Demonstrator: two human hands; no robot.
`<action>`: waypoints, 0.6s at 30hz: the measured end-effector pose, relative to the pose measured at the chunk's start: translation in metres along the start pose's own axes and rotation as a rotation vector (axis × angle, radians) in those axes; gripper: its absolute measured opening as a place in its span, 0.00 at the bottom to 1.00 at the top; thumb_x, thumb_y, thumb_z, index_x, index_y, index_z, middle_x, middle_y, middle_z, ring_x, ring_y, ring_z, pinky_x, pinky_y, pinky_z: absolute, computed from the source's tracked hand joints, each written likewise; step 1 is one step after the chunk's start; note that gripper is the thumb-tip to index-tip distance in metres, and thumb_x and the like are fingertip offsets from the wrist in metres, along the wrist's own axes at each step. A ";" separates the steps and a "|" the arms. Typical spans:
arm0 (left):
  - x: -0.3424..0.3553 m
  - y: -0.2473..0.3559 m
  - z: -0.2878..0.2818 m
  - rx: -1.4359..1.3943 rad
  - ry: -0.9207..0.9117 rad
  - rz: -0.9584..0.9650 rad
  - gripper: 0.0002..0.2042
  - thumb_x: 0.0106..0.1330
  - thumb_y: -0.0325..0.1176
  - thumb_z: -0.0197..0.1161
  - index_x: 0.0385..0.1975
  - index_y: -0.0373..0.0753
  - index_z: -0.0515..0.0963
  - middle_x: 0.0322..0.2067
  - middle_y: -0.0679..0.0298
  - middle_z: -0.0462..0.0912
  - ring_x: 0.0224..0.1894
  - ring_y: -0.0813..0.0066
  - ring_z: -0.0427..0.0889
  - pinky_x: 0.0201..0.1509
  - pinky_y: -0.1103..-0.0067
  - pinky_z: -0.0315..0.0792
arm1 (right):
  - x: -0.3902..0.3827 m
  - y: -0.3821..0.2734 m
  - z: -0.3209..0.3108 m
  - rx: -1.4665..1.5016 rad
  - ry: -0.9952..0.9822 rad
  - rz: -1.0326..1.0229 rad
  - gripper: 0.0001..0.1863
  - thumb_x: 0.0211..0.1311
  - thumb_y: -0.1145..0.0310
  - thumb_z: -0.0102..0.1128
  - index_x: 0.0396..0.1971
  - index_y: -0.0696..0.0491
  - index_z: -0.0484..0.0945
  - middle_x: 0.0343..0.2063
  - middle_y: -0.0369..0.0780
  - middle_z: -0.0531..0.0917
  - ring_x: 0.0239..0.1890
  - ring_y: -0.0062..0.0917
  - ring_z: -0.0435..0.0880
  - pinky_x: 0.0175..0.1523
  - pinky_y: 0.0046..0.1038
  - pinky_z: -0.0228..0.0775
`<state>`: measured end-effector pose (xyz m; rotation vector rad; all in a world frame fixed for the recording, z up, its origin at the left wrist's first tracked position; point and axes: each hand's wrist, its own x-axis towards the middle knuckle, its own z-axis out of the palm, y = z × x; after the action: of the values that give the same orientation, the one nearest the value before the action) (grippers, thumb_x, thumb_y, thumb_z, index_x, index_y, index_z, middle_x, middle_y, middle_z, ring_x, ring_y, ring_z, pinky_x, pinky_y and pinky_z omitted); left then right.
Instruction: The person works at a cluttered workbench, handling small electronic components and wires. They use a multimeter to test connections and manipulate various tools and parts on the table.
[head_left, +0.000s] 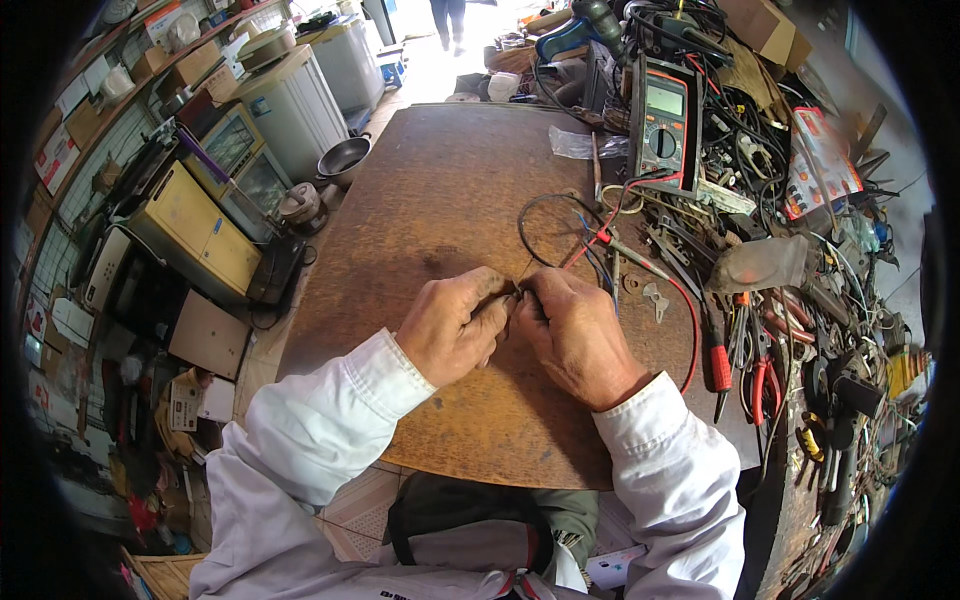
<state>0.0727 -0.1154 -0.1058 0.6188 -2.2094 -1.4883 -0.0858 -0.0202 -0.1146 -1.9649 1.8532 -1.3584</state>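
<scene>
Over the middle of the wooden table, my left hand (452,328) and my right hand (578,325) meet fingertip to fingertip. Both are closed in a pinch around something small and dark, mostly hidden by the fingers. A thin strand seems to stick up between them; its kind is too small to tell. Just beyond my right hand lies a looped black cable (521,222) with thin blue wires. A red test probe (640,258) rests to its right, near small flat metal pieces (656,302). The multimeter (663,128) stands at the far right of the table.
Tools crowd the right side: a red-handled screwdriver (720,366), red-handled pliers (766,388), tangled cables and a clear plastic piece (762,264). A blue power tool (568,40) lies at the back. Left of the wooden table (440,150) are a pan (344,157) and old appliances (198,232).
</scene>
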 end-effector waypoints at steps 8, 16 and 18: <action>0.001 0.004 -0.003 -0.009 -0.050 -0.052 0.09 0.73 0.30 0.52 0.37 0.29 0.73 0.22 0.63 0.75 0.16 0.83 0.70 0.18 0.83 0.66 | 0.003 0.009 -0.008 0.068 -0.096 -0.073 0.07 0.55 0.75 0.59 0.27 0.62 0.71 0.26 0.52 0.76 0.31 0.52 0.78 0.34 0.41 0.70; 0.002 -0.003 0.000 0.005 0.020 0.022 0.08 0.73 0.29 0.52 0.36 0.31 0.74 0.22 0.64 0.75 0.17 0.84 0.70 0.19 0.82 0.66 | 0.003 0.006 0.003 0.098 0.009 0.002 0.08 0.53 0.74 0.60 0.26 0.62 0.71 0.25 0.53 0.76 0.32 0.53 0.77 0.34 0.42 0.69; 0.002 -0.002 0.004 0.144 0.095 0.139 0.07 0.73 0.29 0.52 0.36 0.32 0.74 0.22 0.65 0.74 0.17 0.84 0.70 0.19 0.82 0.66 | 0.002 0.005 0.007 0.080 0.042 0.005 0.08 0.53 0.74 0.60 0.26 0.61 0.71 0.25 0.53 0.76 0.32 0.53 0.77 0.34 0.42 0.69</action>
<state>0.0690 -0.1147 -0.1090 0.5553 -2.2498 -1.2150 -0.0851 -0.0262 -0.1208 -1.9057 1.7901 -1.4591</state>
